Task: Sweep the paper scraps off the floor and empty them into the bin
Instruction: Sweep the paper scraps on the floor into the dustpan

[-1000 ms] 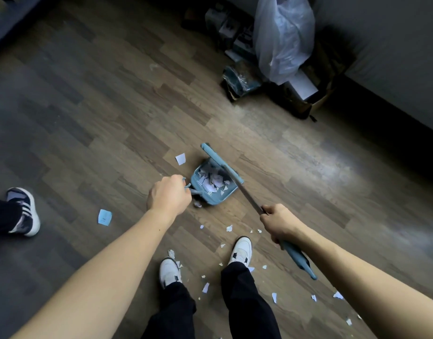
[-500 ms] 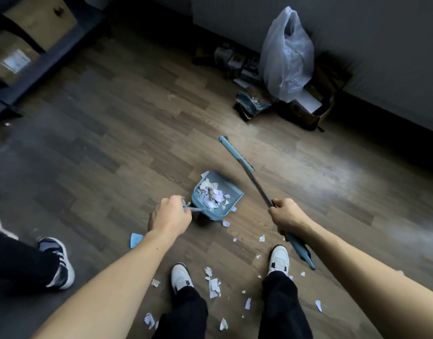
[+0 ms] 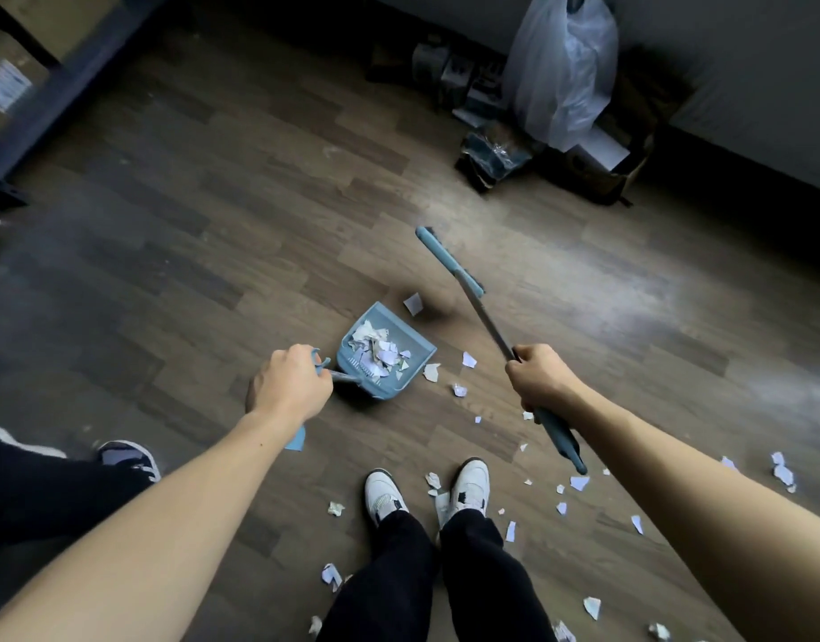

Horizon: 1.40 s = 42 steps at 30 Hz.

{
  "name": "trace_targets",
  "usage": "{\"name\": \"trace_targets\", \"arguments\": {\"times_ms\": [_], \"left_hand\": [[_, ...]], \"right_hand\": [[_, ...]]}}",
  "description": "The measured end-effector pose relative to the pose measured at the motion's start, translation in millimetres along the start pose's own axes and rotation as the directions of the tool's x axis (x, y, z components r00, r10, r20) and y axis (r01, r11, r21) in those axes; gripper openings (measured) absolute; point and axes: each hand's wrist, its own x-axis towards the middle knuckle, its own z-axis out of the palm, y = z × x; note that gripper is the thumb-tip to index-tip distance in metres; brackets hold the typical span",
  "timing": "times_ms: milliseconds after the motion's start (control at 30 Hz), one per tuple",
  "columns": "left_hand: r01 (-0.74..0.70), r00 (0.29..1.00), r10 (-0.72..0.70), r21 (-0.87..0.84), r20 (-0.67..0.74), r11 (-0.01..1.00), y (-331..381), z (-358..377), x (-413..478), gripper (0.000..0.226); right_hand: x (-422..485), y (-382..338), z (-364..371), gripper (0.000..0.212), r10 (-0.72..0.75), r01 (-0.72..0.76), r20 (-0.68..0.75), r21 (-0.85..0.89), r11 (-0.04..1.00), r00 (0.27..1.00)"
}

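The blue dustpan [image 3: 389, 363] is gripped by its handle in the left hand [image 3: 290, 386], whose fingers are curled round it, and a heap of paper scraps [image 3: 378, 352] is carried inside it just ahead of the white shoes [image 3: 384, 495]. The broom [image 3: 484, 317] is clasped round its shaft by the right hand [image 3: 540, 379], with its head pointed away over the wooden floor [image 3: 213, 224]. Loose scraps [image 3: 468, 360] are scattered beside the pan and around the feet.

Left hand [image 3: 290, 384] grips dustpan [image 3: 385, 352] handle; right hand [image 3: 540, 379] grips broom [image 3: 463, 289]; paper scraps [image 3: 463, 391] scattered near shoes [image 3: 385, 495].
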Motion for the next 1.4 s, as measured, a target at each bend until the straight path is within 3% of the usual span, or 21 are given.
{"name": "trace_targets", "arguments": {"times_ms": [333,533,800,1000,1233,1400], "left_hand": [[-0.03,1.0,0.031,0.067,-0.004,0.997,12.8,-2.9,43.8,0.009],[-0.025,1.0,0.026,0.093,-0.005,0.995,19.5,-2.2,52.7,0.015],[-0.032,0.999,0.033,0.105,-0.003,0.994,22.3,-6.7,63.0,0.009],[-0.035,0.999,0.034,0.114,0.006,0.993,27.0,-8.3,61.1,0.01],[-0.037,0.999,0.037,0.109,0.002,0.993,24.8,-5.7,51.4,0.009],[-0.035,0.999,0.037,0.103,-0.009,0.994,23.1,-0.6,42.9,0.01]], "right_hand": [[59.1,-16.0,17.3,0.019,-0.002,0.002,0.004,-0.08,0.997,1.0],[93.7,-37.1,21.7,0.028,0.042,-0.035,0.041,-0.142,0.989,0.998],[94.0,-38.2,41.7,0.033,0.073,-0.034,0.175,-0.213,0.976,0.982],[51.6,-28.0,21.0,0.029,0.033,0.008,0.299,-0.137,0.991,0.954],[39.7,-19.7,16.7,0.025,-0.014,0.04,0.19,-0.133,0.99,0.982],[42.5,-14.7,47.3,0.023,0.013,0.013,0.221,-0.116,0.993,0.975]]}}
